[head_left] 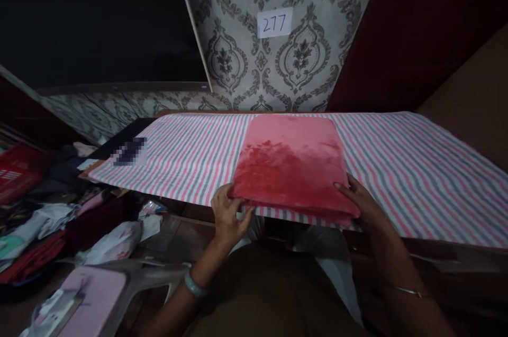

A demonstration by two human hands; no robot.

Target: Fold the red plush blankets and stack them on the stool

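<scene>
A pink-red plush cloth [293, 167], folded into a layered rectangle, lies on a striped sheet [190, 152] over the table. Its near edge reaches the table's front edge, and darker patches show where the nap lies differently. My left hand [230, 215] pinches the near left corner between thumb and fingers. At the near right corner my right hand [363, 202] grips the cloth, thumb on top and the other fingers partly hidden beside and beneath it.
A dark television screen [99, 19] hangs at the upper left. A paper marked 277 [274, 23] is on the patterned wall. Clothes and bags [115, 242] are heaped on the left. A plastic chair [146, 273] stands near a pink box [95, 294] at the lower left.
</scene>
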